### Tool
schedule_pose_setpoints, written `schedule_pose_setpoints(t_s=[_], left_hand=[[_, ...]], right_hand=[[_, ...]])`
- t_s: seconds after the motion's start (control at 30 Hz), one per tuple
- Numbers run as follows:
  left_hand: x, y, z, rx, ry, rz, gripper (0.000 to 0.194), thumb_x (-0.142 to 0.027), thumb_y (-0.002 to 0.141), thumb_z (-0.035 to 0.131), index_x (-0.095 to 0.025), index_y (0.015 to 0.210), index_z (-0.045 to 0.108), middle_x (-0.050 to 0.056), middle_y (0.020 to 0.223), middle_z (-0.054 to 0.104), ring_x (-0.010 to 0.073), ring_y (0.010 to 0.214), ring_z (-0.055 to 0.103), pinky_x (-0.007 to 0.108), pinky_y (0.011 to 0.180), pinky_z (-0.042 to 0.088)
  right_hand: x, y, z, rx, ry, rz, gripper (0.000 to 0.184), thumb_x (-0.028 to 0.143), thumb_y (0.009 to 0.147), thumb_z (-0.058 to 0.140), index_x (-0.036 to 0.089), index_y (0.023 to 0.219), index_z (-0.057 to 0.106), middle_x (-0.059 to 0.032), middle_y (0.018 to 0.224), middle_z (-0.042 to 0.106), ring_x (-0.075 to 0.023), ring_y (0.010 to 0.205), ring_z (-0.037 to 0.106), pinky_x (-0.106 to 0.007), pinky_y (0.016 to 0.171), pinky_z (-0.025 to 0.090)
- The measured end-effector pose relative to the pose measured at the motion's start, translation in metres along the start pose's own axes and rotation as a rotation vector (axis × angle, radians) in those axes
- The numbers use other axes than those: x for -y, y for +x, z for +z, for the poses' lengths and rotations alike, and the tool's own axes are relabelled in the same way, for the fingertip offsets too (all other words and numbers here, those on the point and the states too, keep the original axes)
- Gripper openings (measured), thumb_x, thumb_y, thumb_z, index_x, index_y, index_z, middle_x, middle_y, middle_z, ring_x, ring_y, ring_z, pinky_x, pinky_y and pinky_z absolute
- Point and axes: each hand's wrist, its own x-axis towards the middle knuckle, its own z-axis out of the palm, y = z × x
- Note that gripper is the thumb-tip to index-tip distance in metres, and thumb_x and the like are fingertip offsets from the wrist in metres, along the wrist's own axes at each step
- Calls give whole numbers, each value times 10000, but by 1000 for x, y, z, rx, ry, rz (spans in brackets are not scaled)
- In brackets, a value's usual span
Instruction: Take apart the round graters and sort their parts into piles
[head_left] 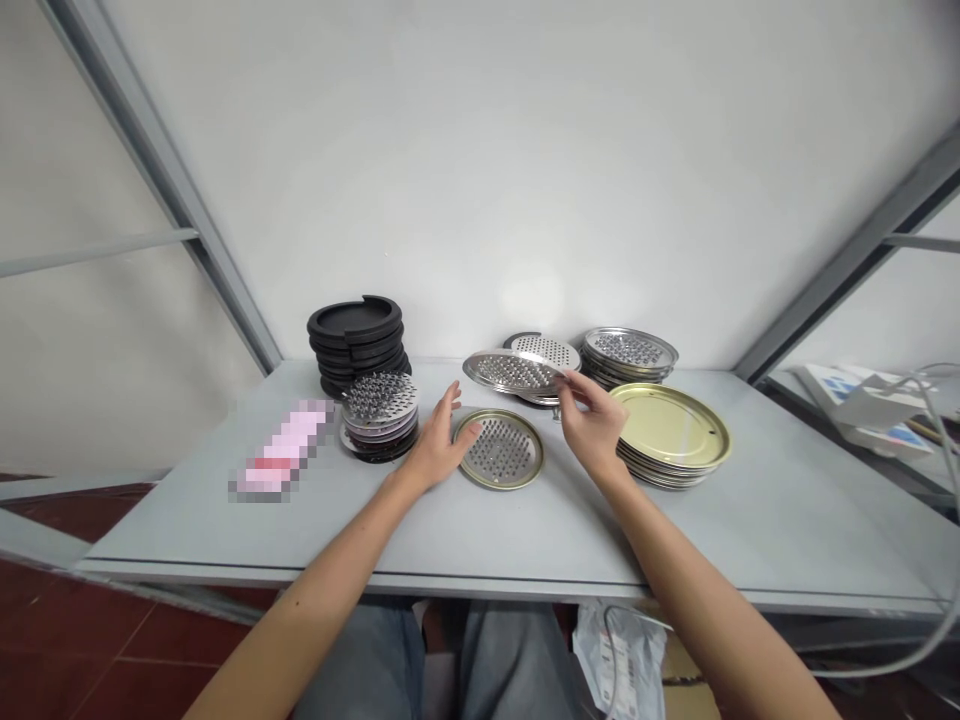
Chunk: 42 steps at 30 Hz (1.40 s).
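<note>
My right hand (592, 420) pinches the rim of a perforated silver disc (510, 370) and holds it in the air above the table. Below it a perforated disc set in a gold-rimmed plate (500, 450) lies flat on the grey table (480, 530). My left hand (439, 445) rests at the left edge of that plate with its fingers spread and nothing in them.
A stack of black rings (358, 340) stands at the back left, with a pile of assembled perforated discs (380, 412) in front. Stacks of silver perforated discs (630, 352) and gold plates (671, 432) sit to the right. A pink blurred item (285, 450) lies left.
</note>
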Motion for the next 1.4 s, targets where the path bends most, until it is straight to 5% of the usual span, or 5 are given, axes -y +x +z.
schedule_pose_setpoints(t_s=[0.23, 0.43, 0.77, 1.03, 1.4], left_hand=[[-4, -5, 1, 110, 115, 41, 480, -420, 935, 434, -168, 1343, 415, 130, 1350, 485, 236, 1260, 452, 412, 1080, 352], [-7, -6, 0, 115, 136, 66, 397, -407, 957, 378, -199, 1273, 498, 94, 1272, 540, 216, 1225, 475, 406, 1078, 360], [1, -6, 3, 118, 178, 28, 424, -429, 963, 352, -179, 1250, 538, 116, 1336, 497, 224, 1279, 435, 426, 1103, 326], [2, -5, 3, 112, 208, 11, 453, -447, 966, 326, -155, 1229, 551, 128, 1321, 503, 222, 1271, 443, 409, 1098, 332], [0, -5, 2, 113, 220, 5, 414, -424, 968, 340, -174, 1220, 552, 121, 1336, 495, 222, 1270, 441, 407, 1101, 333]], right_hand=[[17, 9, -1, -23, 184, 190, 265, 354, 809, 632, 174, 990, 702, -70, 890, 716, -214, 780, 684, -369, 718, 593], [15, 67, -27, -119, 416, 506, 245, 289, 706, 734, 119, 868, 665, -69, 848, 675, -194, 755, 674, -370, 695, 599], [-83, 127, -95, -390, 309, 874, 310, -53, 579, 705, 140, 713, 503, -88, 654, 629, -183, 607, 655, -342, 527, 560], [-119, 125, -90, -260, 379, 960, 304, 31, 619, 749, 160, 602, 474, -55, 605, 574, -146, 564, 617, -259, 519, 557], [-97, 125, -75, -282, 375, 1061, 219, 6, 748, 682, 90, 828, 496, -49, 735, 604, -104, 635, 642, -202, 636, 598]])
